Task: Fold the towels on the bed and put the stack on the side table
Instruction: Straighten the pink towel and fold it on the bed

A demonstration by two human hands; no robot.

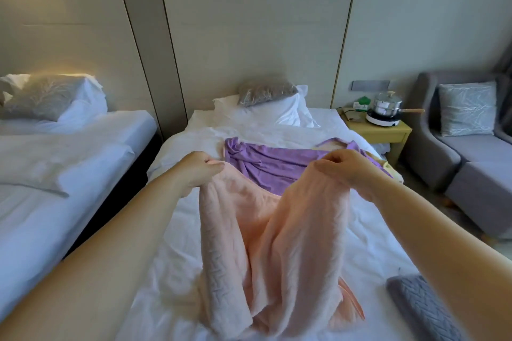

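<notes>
Hands: left (pixel 198 171), right (pixel 346 171) grip pinching pink towel (pixel 277 257) corners.

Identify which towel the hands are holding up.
The pink towel, gripped along its top edge by the left hand and right hand; the purple towel lies loose on the bed behind.

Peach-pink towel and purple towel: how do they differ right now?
The peach-pink textured towel is held up by the left hand and right hand; the smooth purple towel lies untouched on the white bed. The peach-pink towel hangs in vertical drapes; the purple towel is spread flat, rumpled. Neither is folded yet.
</notes>
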